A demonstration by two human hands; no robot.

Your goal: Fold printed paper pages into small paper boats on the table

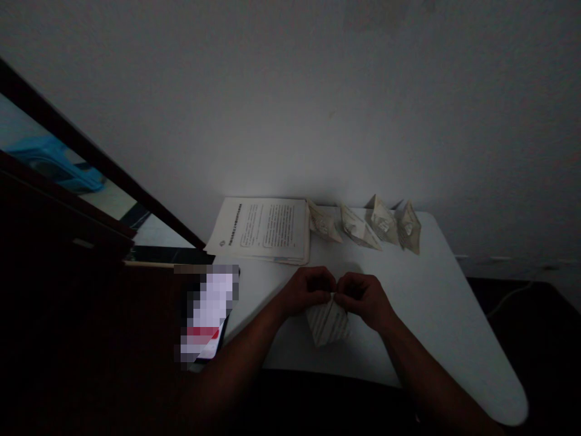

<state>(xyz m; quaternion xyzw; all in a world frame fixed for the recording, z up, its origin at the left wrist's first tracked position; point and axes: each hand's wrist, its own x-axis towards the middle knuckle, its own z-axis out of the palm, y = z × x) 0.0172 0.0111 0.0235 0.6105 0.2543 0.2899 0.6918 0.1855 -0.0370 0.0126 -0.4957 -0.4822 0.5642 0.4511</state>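
My left hand (307, 292) and my right hand (364, 297) meet at the middle of a white table (436, 303). Both have their fingers curled and pinch the top edge of a folded sheet of printed paper (327, 323). The paper hangs toward me in a pointed, diamond-like shape. The fingertips of both hands touch each other over the fold.
A stack of printed pages (263, 230) lies at the table's back left. Several folded paper boats (365, 227) stand in a row along the back edge by the wall. A lit phone screen (206, 315) sits at the left. Dark furniture fills the left side.
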